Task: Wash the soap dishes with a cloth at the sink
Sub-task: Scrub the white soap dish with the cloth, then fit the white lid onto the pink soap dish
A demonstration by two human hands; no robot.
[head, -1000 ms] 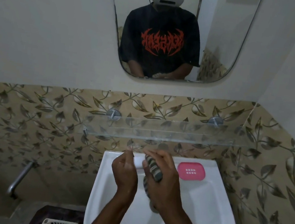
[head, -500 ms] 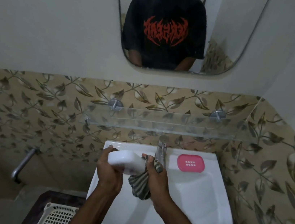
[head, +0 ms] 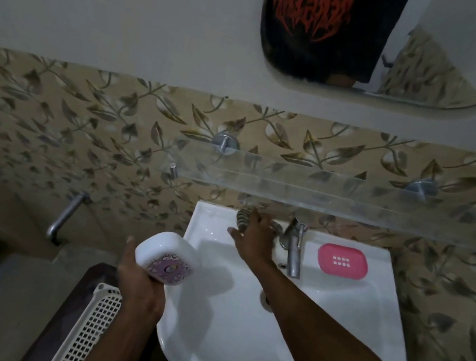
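My left hand (head: pixel 136 284) grips a white soap dish (head: pixel 167 257) with a purple pattern on one face, held out past the left rim of the white sink (head: pixel 333 322). At the back ledge, just left of the tap, my right hand (head: pixel 256 236) lies on the striped cloth (head: pixel 242 216) with fingers spread; most of the cloth is hidden under the hand. A pink soap dish (head: pixel 342 260) rests on the sink's back right ledge.
A chrome tap (head: pixel 292 249) stands at the back centre of the sink. A glass shelf (head: pixel 321 189) runs along the leaf-patterned tiles above it. A white lattice basket (head: pixel 88 324) sits on the floor at the left, below a wall pipe (head: pixel 65 217).
My left hand has carried the white soap dish left and down, away from the cloth. My right hand moved the cloth back to the ledge beside the tap. The camera tilted down.
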